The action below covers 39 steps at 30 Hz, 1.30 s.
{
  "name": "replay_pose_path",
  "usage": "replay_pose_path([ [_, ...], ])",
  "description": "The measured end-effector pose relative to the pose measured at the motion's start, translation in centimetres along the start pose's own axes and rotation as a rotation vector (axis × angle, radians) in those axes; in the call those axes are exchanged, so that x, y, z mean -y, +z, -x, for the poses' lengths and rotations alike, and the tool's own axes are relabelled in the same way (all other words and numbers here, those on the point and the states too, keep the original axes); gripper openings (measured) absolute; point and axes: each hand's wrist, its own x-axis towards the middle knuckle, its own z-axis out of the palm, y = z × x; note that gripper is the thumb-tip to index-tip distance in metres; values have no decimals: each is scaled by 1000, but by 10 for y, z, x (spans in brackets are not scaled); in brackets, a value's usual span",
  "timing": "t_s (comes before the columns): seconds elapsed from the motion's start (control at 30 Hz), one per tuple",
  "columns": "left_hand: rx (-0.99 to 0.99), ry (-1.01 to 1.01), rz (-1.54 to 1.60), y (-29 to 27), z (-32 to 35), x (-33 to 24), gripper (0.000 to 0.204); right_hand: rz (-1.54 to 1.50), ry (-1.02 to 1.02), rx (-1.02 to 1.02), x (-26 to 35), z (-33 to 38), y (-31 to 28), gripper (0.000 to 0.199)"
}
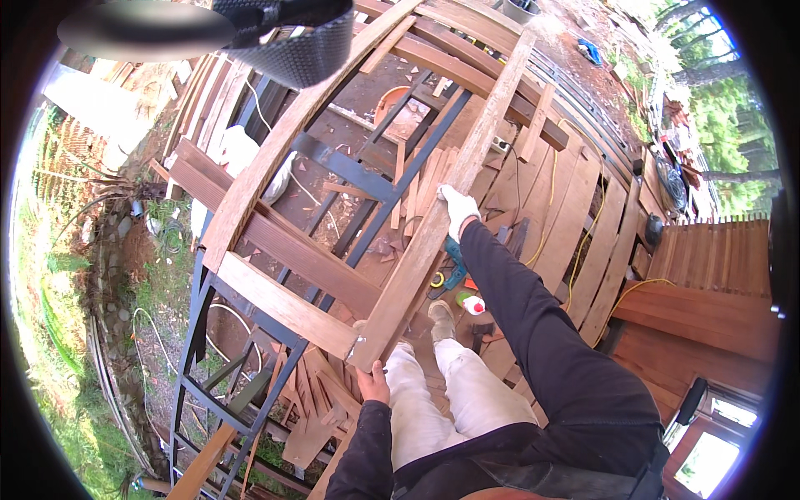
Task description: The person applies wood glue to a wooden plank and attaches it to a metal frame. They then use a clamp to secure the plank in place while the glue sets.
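Observation:
A large wooden frame with a curved far rail [279, 158] lies across a dark metal stand [408, 179]. Along its near side runs a long worn wooden board [492, 121]. My right hand [458, 210], in a white glove, is closed over the board's near edge around mid-length. My bare left hand [374, 385] grips the same board's near end from below, its thumb against the edge; part of its fingers is hidden. Close to that hand, a shorter end piece [283, 304] meets the board at a corner with a small metallic spot. Brown cross planks [312, 250] span the frame.
Below the board, a teal power tool [454, 265] and a white bottle with a red cap [473, 305] lie by my feet. Yellow cord [546, 225] crosses the plank deck. Wood offcuts [312, 396] pile up at lower left. An orange bucket [396, 107] sits beyond the stand.

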Motion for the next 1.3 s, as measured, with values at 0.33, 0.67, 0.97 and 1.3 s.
replay_pose_path([
  [0.33,82,-72,68,-8,0,6,48,194,-100,-93,-9,-17,-4,77],
  [0.67,436,-230,-882,-126,-92,-127,43,288,-155,-301,-4,6,11,106],
  [0.97,-231,707,-891,-88,-377,-314,67,166,-178,-279,4,23,15,86],
  [1.3,-115,386,-1433,12,-489,-364,95,-180,-176,17,-15,-6,-5,20],
])
